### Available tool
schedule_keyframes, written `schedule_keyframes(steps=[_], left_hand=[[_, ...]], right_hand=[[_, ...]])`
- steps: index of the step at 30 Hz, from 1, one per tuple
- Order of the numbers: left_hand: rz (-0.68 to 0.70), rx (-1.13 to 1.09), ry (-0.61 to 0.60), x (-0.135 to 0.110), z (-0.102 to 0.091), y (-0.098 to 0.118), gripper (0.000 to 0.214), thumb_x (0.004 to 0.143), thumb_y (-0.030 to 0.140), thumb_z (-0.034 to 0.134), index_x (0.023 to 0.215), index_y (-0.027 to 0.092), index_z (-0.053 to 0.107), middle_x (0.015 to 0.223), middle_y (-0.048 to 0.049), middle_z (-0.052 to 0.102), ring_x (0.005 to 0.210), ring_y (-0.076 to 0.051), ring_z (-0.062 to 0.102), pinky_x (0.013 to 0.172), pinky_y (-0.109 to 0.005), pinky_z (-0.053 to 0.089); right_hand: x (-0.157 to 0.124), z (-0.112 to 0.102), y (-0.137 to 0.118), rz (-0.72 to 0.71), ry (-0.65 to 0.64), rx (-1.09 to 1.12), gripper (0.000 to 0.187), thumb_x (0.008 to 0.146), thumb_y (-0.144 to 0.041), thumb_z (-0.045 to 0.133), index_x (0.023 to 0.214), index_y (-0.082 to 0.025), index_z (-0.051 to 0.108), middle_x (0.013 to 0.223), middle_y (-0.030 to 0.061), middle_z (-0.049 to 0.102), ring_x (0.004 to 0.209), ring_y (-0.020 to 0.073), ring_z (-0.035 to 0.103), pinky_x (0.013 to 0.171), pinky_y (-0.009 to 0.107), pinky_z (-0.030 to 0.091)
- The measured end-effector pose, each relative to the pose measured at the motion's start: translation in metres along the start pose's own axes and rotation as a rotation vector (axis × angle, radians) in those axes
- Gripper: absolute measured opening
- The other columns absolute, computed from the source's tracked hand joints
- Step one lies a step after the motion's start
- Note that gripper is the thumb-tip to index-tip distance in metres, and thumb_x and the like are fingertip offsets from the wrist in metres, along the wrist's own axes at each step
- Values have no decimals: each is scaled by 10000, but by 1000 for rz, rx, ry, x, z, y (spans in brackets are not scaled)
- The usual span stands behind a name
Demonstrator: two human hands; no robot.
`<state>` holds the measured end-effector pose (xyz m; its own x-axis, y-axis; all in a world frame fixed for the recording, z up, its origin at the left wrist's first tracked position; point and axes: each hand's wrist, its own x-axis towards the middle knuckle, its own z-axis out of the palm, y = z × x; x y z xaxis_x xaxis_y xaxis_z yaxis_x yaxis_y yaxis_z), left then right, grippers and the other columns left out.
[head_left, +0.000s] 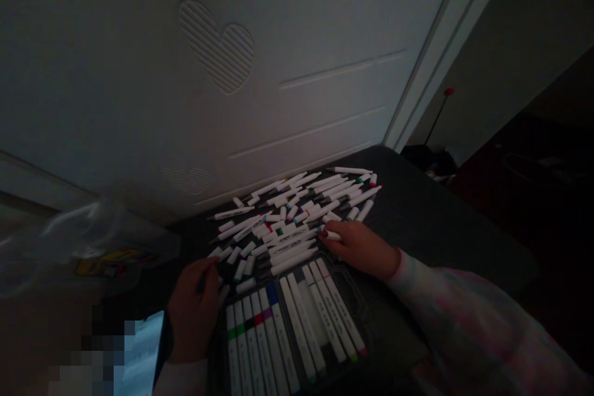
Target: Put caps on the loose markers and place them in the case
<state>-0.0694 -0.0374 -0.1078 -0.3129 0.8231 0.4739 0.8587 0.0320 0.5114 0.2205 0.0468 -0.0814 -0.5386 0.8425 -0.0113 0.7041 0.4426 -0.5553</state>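
Note:
A heap of several white marker pens with coloured caps (pixel 297 210) lies spread on a dark tabletop (pixel 417 210). Nearer to me stands a dark marker case (pixel 297 328) with several markers laid in a row inside it. My right hand (pixel 359 247) rests at the near edge of the heap, its fingers curled on a white marker (pixel 331 235). My left hand (pixel 192 309) sits at the case's left edge, fingers closed round a thin dark pen-like thing (pixel 203 281) that I cannot make out. The scene is very dim.
A white panelled door with a heart shape (pixel 218 43) stands right behind the table. Crinkled clear plastic with coloured items (pixel 93 247) lies at the left. A lit screen or sheet (pixel 139 346) shows at the lower left. Dark floor clutter (pixel 431 161) lies beyond the table's right edge.

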Motion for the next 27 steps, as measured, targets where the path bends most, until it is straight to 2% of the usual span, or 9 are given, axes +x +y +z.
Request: schedule_keyframes(steps=[12,27], left_hand=[[-1,-6,-16,-2,-1,1,191,779,273,448,834,188,609,856,-47,626,819,-177,585,765,-308,457],[80,3,9,-1,1,2,192,784,263,442,821,184,613,818,-42,628,789,-169,587,727,-280,457]], right_hand=[[-1,-3,1,16,79,92,156,800,-190,439,892,-177,564,745,26,650,669,148,596,597,219,350],[0,-3,1,17,68,110,167,815,-209,434,908,-175,568,739,31,648,669,154,594,608,224,367]])
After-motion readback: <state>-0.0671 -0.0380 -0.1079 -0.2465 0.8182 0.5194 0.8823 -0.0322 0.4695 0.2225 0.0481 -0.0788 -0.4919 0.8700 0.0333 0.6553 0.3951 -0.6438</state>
